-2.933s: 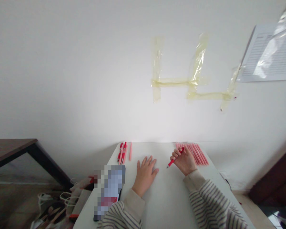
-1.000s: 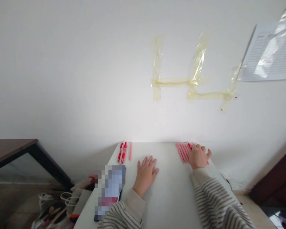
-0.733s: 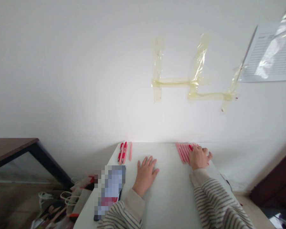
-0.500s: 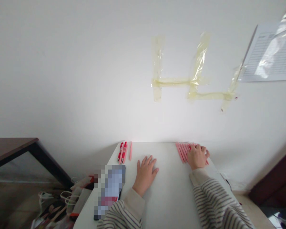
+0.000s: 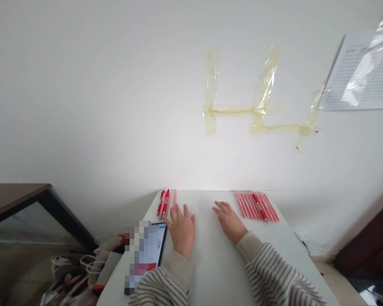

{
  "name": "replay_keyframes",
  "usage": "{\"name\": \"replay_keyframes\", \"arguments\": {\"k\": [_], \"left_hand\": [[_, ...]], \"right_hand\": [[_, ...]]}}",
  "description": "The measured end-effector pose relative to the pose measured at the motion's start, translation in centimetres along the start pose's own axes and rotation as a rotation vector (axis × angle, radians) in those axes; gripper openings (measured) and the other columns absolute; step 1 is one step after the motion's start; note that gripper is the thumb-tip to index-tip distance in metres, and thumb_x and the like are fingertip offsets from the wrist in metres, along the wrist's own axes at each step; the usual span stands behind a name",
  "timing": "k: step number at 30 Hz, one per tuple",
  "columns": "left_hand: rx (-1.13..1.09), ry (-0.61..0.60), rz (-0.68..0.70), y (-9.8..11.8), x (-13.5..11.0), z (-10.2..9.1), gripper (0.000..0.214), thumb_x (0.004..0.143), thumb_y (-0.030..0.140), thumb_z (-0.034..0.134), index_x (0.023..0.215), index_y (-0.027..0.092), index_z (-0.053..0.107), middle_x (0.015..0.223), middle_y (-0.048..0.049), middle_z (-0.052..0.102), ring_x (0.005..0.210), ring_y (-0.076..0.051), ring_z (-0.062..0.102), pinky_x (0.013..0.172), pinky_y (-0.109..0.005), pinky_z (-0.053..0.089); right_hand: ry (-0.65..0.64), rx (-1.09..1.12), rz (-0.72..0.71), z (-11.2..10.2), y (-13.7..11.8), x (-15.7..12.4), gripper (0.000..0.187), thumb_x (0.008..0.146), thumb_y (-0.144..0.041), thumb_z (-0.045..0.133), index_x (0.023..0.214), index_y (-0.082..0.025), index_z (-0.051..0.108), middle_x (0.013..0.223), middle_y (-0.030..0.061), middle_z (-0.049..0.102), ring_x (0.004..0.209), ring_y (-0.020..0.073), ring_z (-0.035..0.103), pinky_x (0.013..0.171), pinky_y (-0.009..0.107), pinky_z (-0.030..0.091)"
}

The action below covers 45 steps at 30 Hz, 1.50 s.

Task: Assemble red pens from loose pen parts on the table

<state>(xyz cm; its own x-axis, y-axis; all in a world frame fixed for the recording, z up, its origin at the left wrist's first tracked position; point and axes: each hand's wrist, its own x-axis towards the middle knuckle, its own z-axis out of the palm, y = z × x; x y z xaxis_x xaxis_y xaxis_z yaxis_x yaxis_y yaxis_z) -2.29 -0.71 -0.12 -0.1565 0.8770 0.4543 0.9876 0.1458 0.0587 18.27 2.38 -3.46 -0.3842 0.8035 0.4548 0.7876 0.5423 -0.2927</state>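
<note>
My left hand [image 5: 181, 227] lies open on the white table [image 5: 210, 263], its fingertips near a small group of red and pink pens [image 5: 164, 203] at the far left. My right hand [image 5: 230, 220] rests open in the middle of the table and holds nothing. To its right lies a row of several pink pens [image 5: 257, 206] with one red pen [image 5: 259, 207] laid among them.
A tablet [image 5: 147, 255] lies at the table's left edge. A dark wooden table [image 5: 15, 199] stands at the left, with bags and cords [image 5: 79, 272] on the floor. Yellowed tape strips [image 5: 255, 114] and a printed sheet [image 5: 360, 76] hang on the wall.
My right hand left the red pen in the pink row and moved left to the table's middle. My left hand slid left toward the pens at the far left.
</note>
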Motion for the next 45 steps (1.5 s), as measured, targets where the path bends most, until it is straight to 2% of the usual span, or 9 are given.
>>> {"name": "replay_keyframes", "arguments": {"k": [5,11,14,19,23,28,33,38,45], "left_hand": [[0.07,0.001,-0.036,-0.2,0.2,0.4,0.056,0.096,0.045,0.041,0.139,0.011,0.055,0.148,-0.0232,0.049,0.142,-0.039,0.035,0.117,-0.071,0.015],[0.037,0.009,-0.034,-0.2,0.2,-0.3,0.046,0.097,0.039,0.04,0.131,0.017,0.061,0.135,-0.0154,0.06,0.127,-0.034,0.046,0.115,-0.074,0.013],[0.048,0.044,-0.046,-0.3,0.2,-0.7,0.04,0.096,0.031,0.04,0.126,0.018,0.063,0.126,-0.0123,0.063,0.123,-0.031,0.047,0.115,-0.071,0.017],[0.103,0.073,-0.098,-0.6,0.7,-0.6,0.041,0.094,0.021,0.038,0.125,0.018,0.064,0.12,-0.0129,0.062,0.117,-0.031,0.048,0.111,-0.066,0.027],[0.123,0.065,-0.149,-0.7,1.2,-0.1,0.038,0.093,0.019,0.037,0.11,0.016,0.071,0.114,-0.013,0.063,0.114,-0.031,0.05,0.109,-0.064,0.032],[0.101,0.075,-0.171,-0.6,1.5,0.1,0.036,0.092,0.019,0.039,0.108,0.017,0.072,0.11,-0.0132,0.065,0.112,-0.032,0.051,0.107,-0.064,0.034],[0.059,0.094,-0.176,-0.7,1.7,0.2,0.037,0.093,0.021,0.039,0.111,0.023,0.071,0.117,-0.0126,0.064,0.116,-0.031,0.05,0.107,-0.063,0.033],[0.106,0.106,-0.245,-0.6,1.8,0.5,0.034,0.092,0.025,0.041,0.104,0.018,0.072,0.122,-0.0167,0.062,0.122,-0.034,0.047,0.107,-0.064,0.034],[0.089,0.093,-0.264,-0.5,2.0,0.6,0.035,0.092,0.025,0.04,0.097,0.018,0.074,0.124,-0.0165,0.061,0.122,-0.034,0.047,0.108,-0.065,0.032]], "right_hand": [[-0.11,0.094,-0.01,0.5,0.6,-0.1,0.047,0.093,-0.004,0.04,0.132,-0.018,0.064,0.143,0.0105,0.059,0.134,0.023,0.049,0.117,0.044,0.041],[-0.095,0.16,0.024,0.3,0.6,0.0,0.044,0.094,-0.007,0.043,0.129,-0.019,0.067,0.141,0.0097,0.061,0.133,0.0234,0.05,0.117,0.046,0.042],[-0.092,0.188,0.041,0.1,0.5,0.1,0.043,0.094,-0.007,0.044,0.127,-0.02,0.068,0.139,0.0093,0.062,0.132,0.0227,0.052,0.116,0.046,0.043],[-0.079,0.214,0.049,0.0,0.6,0.0,0.042,0.093,-0.008,0.046,0.126,-0.019,0.068,0.138,0.0102,0.062,0.131,0.0224,0.053,0.116,0.046,0.042],[-0.065,0.234,0.06,-0.1,0.5,-0.1,0.043,0.092,-0.007,0.046,0.125,-0.021,0.069,0.138,0.0095,0.063,0.132,0.0225,0.053,0.116,0.047,0.042],[-0.084,0.229,0.057,-0.4,0.4,-0.1,0.042,0.093,-0.008,0.046,0.126,-0.019,0.068,0.138,0.0101,0.063,0.132,0.0225,0.053,0.116,0.046,0.042],[-0.058,0.236,0.051,-0.2,0.5,-0.1,0.041,0.093,-0.009,0.047,0.126,-0.022,0.068,0.137,0.0094,0.063,0.131,0.0216,0.054,0.115,0.045,0.043],[-0.051,0.241,0.055,-0.1,0.5,-0.2,0.042,0.092,-0.008,0.047,0.125,-0.022,0.068,0.136,0.0096,0.064,0.131,0.0221,0.054,0.115,0.047,0.043],[-0.08,0.237,0.058,-0.4,0.5,-0.1,0.041,0.093,-0.01,0.045,0.126,-0.02,0.068,0.138,0.0095,0.062,0.132,0.0216,0.053,0.117,0.044,0.041]]}}
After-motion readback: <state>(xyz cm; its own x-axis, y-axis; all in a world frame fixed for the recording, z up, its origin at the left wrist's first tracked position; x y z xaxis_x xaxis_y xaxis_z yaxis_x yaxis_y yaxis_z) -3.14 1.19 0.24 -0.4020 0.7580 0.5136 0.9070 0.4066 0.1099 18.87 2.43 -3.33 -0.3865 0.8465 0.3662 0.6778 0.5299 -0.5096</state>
